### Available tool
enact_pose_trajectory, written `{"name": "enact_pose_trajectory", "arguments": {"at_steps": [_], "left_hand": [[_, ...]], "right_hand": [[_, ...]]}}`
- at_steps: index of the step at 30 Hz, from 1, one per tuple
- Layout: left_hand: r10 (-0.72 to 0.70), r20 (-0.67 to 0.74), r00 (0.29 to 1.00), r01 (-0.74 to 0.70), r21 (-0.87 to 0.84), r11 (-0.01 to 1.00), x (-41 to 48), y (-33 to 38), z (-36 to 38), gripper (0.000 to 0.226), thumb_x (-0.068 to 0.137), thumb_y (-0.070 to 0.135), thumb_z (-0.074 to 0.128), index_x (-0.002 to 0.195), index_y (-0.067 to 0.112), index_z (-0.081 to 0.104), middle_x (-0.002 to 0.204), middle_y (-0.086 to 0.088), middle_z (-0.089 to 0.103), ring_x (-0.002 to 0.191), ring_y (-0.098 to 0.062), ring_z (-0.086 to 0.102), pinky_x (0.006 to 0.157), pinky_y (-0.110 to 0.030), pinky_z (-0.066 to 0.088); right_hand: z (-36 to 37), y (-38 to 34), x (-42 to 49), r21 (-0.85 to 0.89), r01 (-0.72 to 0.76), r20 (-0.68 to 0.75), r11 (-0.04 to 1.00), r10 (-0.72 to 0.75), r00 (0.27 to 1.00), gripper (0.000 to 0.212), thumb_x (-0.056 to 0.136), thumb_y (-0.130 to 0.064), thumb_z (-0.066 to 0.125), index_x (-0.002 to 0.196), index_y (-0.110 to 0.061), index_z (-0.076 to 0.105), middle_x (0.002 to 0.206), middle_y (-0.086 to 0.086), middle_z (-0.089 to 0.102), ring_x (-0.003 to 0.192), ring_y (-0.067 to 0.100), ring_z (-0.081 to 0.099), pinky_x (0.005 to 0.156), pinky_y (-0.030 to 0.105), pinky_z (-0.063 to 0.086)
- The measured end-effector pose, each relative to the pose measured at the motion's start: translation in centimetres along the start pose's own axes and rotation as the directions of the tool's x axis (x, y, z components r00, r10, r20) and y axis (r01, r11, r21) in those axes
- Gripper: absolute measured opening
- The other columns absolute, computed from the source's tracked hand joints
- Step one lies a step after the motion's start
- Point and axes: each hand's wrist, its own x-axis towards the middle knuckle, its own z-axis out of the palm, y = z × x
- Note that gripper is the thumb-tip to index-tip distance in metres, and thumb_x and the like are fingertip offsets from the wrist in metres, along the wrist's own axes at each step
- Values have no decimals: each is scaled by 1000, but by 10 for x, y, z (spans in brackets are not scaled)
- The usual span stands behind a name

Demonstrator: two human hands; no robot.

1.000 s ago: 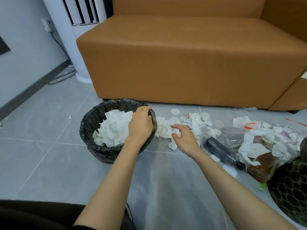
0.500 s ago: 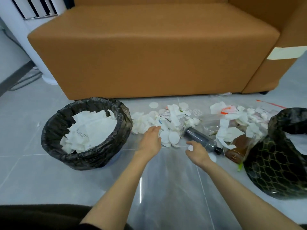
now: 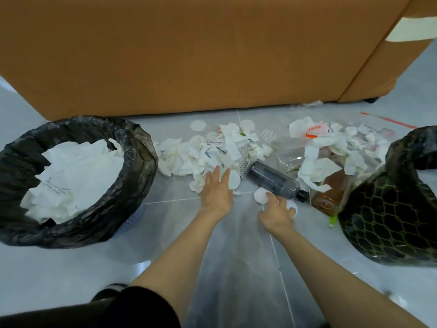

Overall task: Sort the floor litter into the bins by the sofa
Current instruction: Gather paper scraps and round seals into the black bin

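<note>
Left hand (image 3: 217,192), fingers (image 3: 214,174) straight and spread, touches tissue scraps (image 3: 189,157) on the floor (image 3: 165,223) beside the black-lined bin (image 3: 142,162); right hand (image 3: 276,213) pinches a cotton pad (image 3: 260,198). Scraps look light and soft; bunching them should grip best.

The left hand (image 3: 216,192), the right hand (image 3: 276,214) and both forearms (image 3: 179,263) are bare, and a black matte fabric garment (image 3: 123,311) shows at the lower left edge.

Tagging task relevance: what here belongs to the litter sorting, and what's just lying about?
In the job:
left hand at the paper scraps
right hand pinching a white pad
dark plastic bottle
brown bottle
clear plastic bag
paper-filled left bin
right bin

Just there:
sofa
pale tape on its arm
</note>
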Motion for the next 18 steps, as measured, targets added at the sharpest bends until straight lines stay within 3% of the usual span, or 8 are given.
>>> {"name": "enact_pose_trajectory", "arguments": {"at_steps": [3, 8, 13, 18], "left_hand": [[-67, 15, 998, 66, 14, 998, 13, 7, 9, 56, 98, 27, 43, 148, 27, 20, 158, -7, 3, 143, -33, 2, 115, -42, 17], [-142, -39, 989, 143, 35, 989, 21, 8, 23, 49, 94, 34, 50, 140, 29, 37, 142, -11, 28, 131, -31, 22, 105, -41, 30], [-160, -101, 982, 160, -3, 987, 18, 2, 34, 39, 90, 27, 59, 128, 28, 50, 130, -7, 37, 123, -27, 29, 101, -37, 33], [-166, -128, 978, 153, -105, 983, 15, -3, 40, 29, 86, 22, 63, 114, 23, 56, 127, -3, 44, 123, -24, 32, 96, -32, 31]], "right_hand": [[7, 9, 4, -23, 10, -6, 1000, -10, 1000, 58, 93, -25, 46, 146, -29, 23, 150, 3, 22, 132, 35, 22, 102, 43, 33], [16, 5, 6, -67, 86, -35, 994, -89, 995, 47, 93, -33, 47, 140, -33, 36, 137, 4, 33, 125, 29, 28, 101, 41, 32], [24, 4, 10, -46, 165, -49, 985, -167, 985, 26, 93, -44, 46, 116, -35, 56, 121, 0, 43, 117, 24, 32, 95, 39, 34], [21, 8, 11, -25, 151, -88, 988, -153, 984, 32, 88, -54, 50, 90, -26, 63, 113, -2, 48, 115, 21, 36, 90, 36, 37]]}}
